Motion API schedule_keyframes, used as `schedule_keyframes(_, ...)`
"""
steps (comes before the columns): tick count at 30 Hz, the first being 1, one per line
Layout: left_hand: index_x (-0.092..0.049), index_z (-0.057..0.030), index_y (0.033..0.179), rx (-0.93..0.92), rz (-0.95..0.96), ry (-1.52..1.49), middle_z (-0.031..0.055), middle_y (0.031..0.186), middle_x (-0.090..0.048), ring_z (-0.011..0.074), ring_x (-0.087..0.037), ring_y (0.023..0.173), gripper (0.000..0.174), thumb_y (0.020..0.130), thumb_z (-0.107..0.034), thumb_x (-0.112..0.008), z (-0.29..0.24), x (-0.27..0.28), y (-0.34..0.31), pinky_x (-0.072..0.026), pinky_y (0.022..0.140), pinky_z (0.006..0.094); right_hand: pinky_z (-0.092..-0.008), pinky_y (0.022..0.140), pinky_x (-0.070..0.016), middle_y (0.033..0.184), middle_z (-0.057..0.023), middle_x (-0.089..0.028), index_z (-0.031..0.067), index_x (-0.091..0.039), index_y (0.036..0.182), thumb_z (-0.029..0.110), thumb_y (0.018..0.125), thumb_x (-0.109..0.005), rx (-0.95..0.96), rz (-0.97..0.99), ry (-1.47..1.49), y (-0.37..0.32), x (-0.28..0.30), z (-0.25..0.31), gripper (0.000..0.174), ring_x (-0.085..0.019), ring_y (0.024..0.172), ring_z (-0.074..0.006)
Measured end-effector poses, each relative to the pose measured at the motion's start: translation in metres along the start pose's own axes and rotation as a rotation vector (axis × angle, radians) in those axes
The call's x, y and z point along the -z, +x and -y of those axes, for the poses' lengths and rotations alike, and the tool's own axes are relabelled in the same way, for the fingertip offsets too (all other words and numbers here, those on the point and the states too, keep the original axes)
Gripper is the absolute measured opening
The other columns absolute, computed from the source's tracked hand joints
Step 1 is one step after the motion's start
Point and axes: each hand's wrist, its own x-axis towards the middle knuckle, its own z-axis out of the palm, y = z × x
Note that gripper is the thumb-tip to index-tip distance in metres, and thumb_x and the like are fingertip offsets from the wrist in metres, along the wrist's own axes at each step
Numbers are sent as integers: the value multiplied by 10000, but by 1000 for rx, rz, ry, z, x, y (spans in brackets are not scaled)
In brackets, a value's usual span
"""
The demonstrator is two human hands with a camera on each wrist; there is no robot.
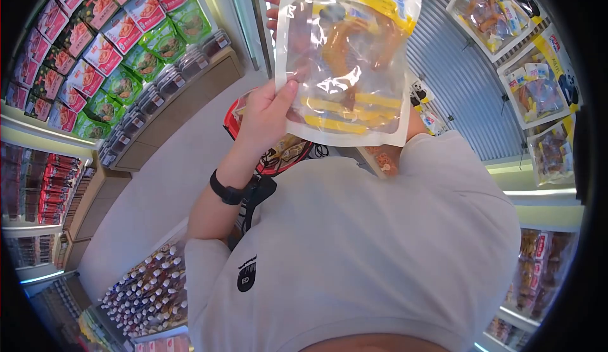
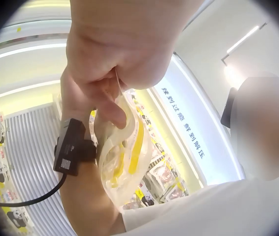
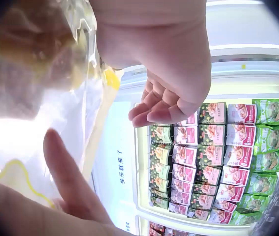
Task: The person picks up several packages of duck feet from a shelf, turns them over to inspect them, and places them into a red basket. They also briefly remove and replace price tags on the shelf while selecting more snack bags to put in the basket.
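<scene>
A large clear package [image 1: 345, 67] with white edges and yellow print, brownish pieces inside, is upright before the chest. My left hand [image 1: 269, 114] grips its lower left edge, thumb on the front; the left wrist view shows the hand [image 2: 122, 44] pinching the package [image 2: 124, 157] by its edge. Behind the package is my right hand, its fingers [image 1: 272, 13] showing past the upper left edge. In the right wrist view that hand [image 3: 161, 64] has loosely bent fingers with nothing in them, beside the package [image 3: 36, 88]. Whether it touches the package, I cannot tell.
Shelves of pink and green packs [image 1: 120, 41] curve along the left. Similar panda-print packages [image 1: 538, 92] hang at the right by a ribbed grey panel [image 1: 465, 79]. A red basket [image 1: 269, 165] with packs is below my left hand; many white-capped bottles [image 1: 149, 288] stand lower left.
</scene>
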Motion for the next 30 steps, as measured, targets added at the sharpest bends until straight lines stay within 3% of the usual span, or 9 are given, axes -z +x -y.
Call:
schedule_keyframes(5, -522, -27, 1170, -143, -223, 72, 32, 855, -595, 62, -565, 636, 305, 934, -168, -391, 11, 25, 7, -465, 536, 180, -348, 887, -417, 1205, -140, -462, -17, -345, 1271, 460, 850, -475, 45, -180, 65, -43, -11, 15, 649, -479, 1070, -243)
schedule_keyframes(9, -527, -34, 1170, -97, -290, 131, 34, 861, -594, 57, -553, 635, 302, 929, -161, -398, 12, 37, 9, -463, 549, 187, -358, 907, -415, 1259, -151, -430, -15, -316, 1295, 473, 865, -450, 85, -327, 126, -53, -11, 24, 665, -461, 1117, -254)
schedule_keyframes(12, -507, -31, 1190, 33, -273, 162, 42, 895, -590, 58, -542, 659, 315, 922, -170, -418, 24, 37, 17, -461, 578, 199, -314, 854, -437, 1148, -111, -531, -25, -465, 1175, 334, 908, -453, -22, -601, -461, -47, 8, 46, 448, -507, 1046, -163)
schedule_keyframes(16, -473, -6, 1196, 117, -290, 31, 45, 920, -575, 78, -536, 748, 337, 913, -187, -444, 28, 35, 32, -459, 659, 227, -285, 839, -430, 1082, -80, -569, -25, -517, 1108, 289, 906, -465, 4, -498, -511, -46, 7, 52, 377, -528, 991, -135)
schedule_keyframes(18, -485, -11, 1158, 128, -365, -40, 35, 888, -560, 82, -529, 743, 318, 915, -211, -446, 24, 26, 43, -455, 657, 230, -260, 831, -424, 1088, -71, -567, -37, -509, 1112, 256, 904, -464, 83, -669, -506, -42, 12, 45, 362, -540, 950, -128)
schedule_keyframes(22, -501, -20, 1105, 148, -502, -176, 9, 815, -526, 90, -512, 719, 320, 920, -275, -447, 37, 23, 58, -442, 641, 231, -241, 784, -419, 1026, -55, -574, -27, -520, 1087, 249, 903, -462, -92, -748, -557, -44, 14, 54, 337, -537, 898, -116)
schedule_keyframes(24, -494, -19, 1128, 143, -498, -151, 3, 807, -523, 88, -508, 706, 345, 922, -290, -442, 50, 28, 62, -436, 629, 225, -229, 737, -405, 946, -43, -565, -9, -533, 1053, 270, 900, -467, -201, -670, -768, -43, 36, 58, 325, -517, 848, -95)
schedule_keyframes(25, -490, -22, 1130, 131, -494, -170, 22, 845, -550, 103, -538, 730, 328, 924, -271, -433, 55, 30, 63, -456, 642, 241, -223, 629, -402, 798, -20, -554, -1, -553, 994, 278, 893, -481, -224, -670, -935, -43, 46, 60, 305, -500, 704, -73)
schedule_keyframes(30, -493, -30, 1132, 89, -539, -130, 23, 838, -565, 109, -551, 738, 320, 927, -267, -425, 59, 30, 59, -461, 646, 244, -226, 514, -391, 662, -1, -540, -18, -578, 916, 253, 877, -515, -153, -691, -1138, -43, 53, 47, 282, -465, 545, -69)
